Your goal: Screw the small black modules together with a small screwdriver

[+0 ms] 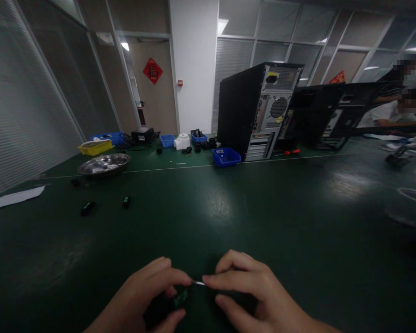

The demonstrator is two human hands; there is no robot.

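Observation:
My left hand (147, 291) is at the lower middle, closed around a small dark part with a green face (180, 298), which sits between its thumb and fingers. A short, thin, shiny metal piece (198, 282) bridges the gap between my two index fingertips. My right hand (249, 286) is curled, its index fingertip on the right end of that metal piece and its thumb a little lower. How the metal piece meets the dark part is hidden by my left fingers.
Two small dark parts, one (88, 208) beside another (126, 202), lie on the green table (180, 217). Farther back are a metal dish (104, 163), a yellow tray (95, 147), a blue bin (226, 157) and a computer tower (241, 111). People sit at far right.

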